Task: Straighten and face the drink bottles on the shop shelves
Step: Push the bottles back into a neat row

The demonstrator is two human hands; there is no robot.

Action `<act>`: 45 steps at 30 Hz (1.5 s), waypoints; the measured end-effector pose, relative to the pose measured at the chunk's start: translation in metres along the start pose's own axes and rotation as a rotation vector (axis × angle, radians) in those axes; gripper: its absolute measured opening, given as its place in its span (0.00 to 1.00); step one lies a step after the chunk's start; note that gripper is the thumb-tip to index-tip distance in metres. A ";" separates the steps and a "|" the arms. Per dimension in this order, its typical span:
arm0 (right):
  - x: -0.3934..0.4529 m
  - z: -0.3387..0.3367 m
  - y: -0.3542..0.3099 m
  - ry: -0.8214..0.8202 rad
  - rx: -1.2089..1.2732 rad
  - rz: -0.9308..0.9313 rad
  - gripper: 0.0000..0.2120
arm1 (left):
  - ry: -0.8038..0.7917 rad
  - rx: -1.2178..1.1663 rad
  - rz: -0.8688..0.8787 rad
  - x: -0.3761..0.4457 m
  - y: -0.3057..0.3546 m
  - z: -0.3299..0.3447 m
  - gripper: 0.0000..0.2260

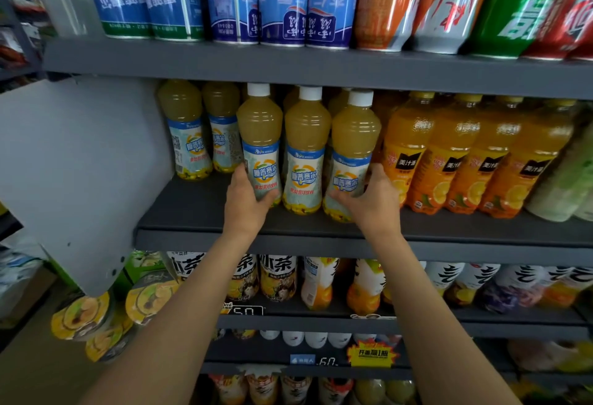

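Observation:
Three yellow juice bottles with white caps and pale blue labels stand in a front row on the dark middle shelf (199,209). My left hand (245,204) grips the base of the left bottle (260,135). My right hand (375,199) grips the base of the right bottle (353,144), which leans slightly to the left. The middle bottle (306,148) stands between them, untouched, label facing me. Two more of the same bottles (187,132) stand further back at the left, labels turned partly sideways.
Orange juice bottles (449,154) fill the shelf right of my right hand. Large blue, orange, green and red bottles (282,0) stand on the shelf above. Tea bottles (279,276) line the shelf below. A grey side panel (80,164) bounds the left.

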State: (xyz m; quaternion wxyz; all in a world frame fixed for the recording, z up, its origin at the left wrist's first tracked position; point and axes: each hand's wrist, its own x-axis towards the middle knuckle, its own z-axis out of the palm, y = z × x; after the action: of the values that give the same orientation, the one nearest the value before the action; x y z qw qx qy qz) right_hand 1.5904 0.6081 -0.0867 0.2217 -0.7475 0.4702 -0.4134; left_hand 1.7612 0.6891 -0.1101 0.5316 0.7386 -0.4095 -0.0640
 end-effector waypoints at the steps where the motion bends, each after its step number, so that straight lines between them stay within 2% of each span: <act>1: 0.001 -0.001 0.001 -0.002 0.005 -0.010 0.26 | -0.004 0.003 -0.002 0.000 0.000 0.000 0.29; 6: -0.001 -0.001 -0.001 0.013 -0.041 -0.019 0.25 | -0.013 0.009 -0.009 0.001 0.001 -0.001 0.28; 8: -0.015 0.002 -0.011 0.182 -0.089 -0.062 0.26 | -0.032 0.014 -0.015 0.002 0.000 -0.002 0.27; 10: -0.029 0.009 -0.028 0.307 -0.059 -0.206 0.23 | -0.045 0.019 -0.009 0.005 -0.002 -0.003 0.27; 12: -0.039 0.018 -0.045 0.234 -0.020 -0.350 0.19 | -0.026 0.032 -0.007 0.008 -0.004 -0.003 0.27; 14: -0.041 0.030 -0.058 0.089 -0.009 -0.393 0.17 | 0.026 0.103 -0.032 0.014 -0.006 -0.003 0.28; 18: -0.038 0.051 -0.065 -0.069 -0.041 -0.401 0.12 | 0.016 0.180 -0.181 0.037 -0.007 -0.004 0.32; 23: -0.031 0.079 -0.062 -0.254 -0.087 -0.341 0.11 | -0.024 0.199 -0.131 0.055 -0.008 0.008 0.32; 26: -0.025 0.093 -0.064 -0.276 -0.111 -0.293 0.13 | -0.044 0.199 -0.098 0.059 -0.011 0.009 0.32; 28: -0.021 0.099 -0.070 -0.266 -0.135 -0.281 0.18 | -0.012 0.116 -0.040 0.057 -0.014 0.000 0.31; 32: -0.017 0.114 -0.091 -0.244 -0.063 -0.308 0.21 | 0.374 0.071 0.049 0.046 -0.028 -0.033 0.25; 34: -0.010 0.128 -0.105 -0.235 -0.019 -0.318 0.21 | 0.468 0.078 -0.003 0.048 -0.036 -0.048 0.26; 37: 0.005 0.154 -0.125 -0.236 -0.012 -0.308 0.25 | 0.395 0.031 -0.075 0.065 -0.042 -0.057 0.30; 39: 0.017 0.168 -0.133 -0.257 -0.002 -0.234 0.26 | 0.373 0.007 -0.065 0.079 -0.043 -0.058 0.30; 45: 0.040 0.195 -0.132 -0.292 0.071 0.020 0.23 | 0.399 0.070 -0.110 0.101 -0.046 -0.056 0.23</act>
State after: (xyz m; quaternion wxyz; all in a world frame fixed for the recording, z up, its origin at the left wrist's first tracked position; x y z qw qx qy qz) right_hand 1.8288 0.6221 -0.0839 0.3183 -0.7866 0.4253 -0.3146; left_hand 1.8818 0.6671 -0.0898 0.5717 0.7761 -0.2571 0.0689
